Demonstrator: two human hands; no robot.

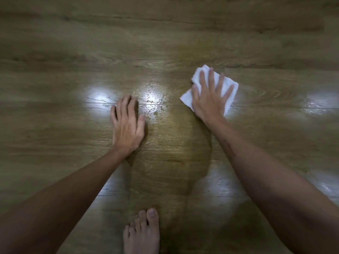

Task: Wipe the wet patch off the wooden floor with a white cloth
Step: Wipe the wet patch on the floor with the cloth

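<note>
Your flat, spread right hand is pressing the soft, limp white cloth; palm its middle, it's bunching easily.

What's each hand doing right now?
Left hand: open, flat on the wooden floor, holding nothing.
Right hand: open, fingers spread, pressing the white cloth down.

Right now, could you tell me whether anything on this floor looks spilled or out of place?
Yes: a wet patch glistens on the wooden floor, between the hands. The left hand rests beside it; the right hand presses the white cloth further right, off the patch.
</note>
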